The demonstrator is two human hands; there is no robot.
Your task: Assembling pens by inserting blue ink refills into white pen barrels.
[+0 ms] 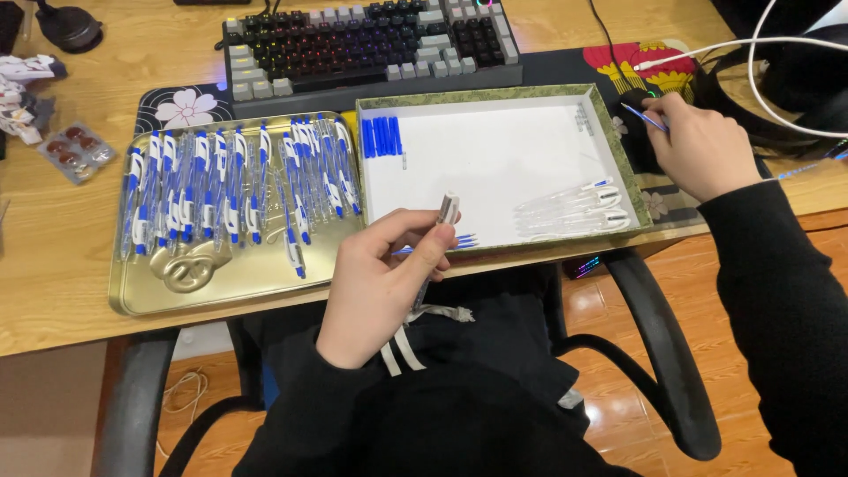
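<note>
While the left hand [380, 283] pinches a clear pen barrel [439, 240] upright before the white shallow box [495, 159], the right hand [698, 146], past the box's right wall, grips a thin blue refill [643, 116].

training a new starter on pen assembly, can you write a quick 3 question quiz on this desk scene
1. True or false: the left hand holds a clear plastic pen barrel over the person's lap.
2. Which container holds the finished blue and white pens?
A. the gold metal tray
B. the white shallow box with a green patterned rim
C. a glass jar
3. Fill in: the right hand pinches a thin blue ____.

Key
1. true
2. A
3. refill
</note>
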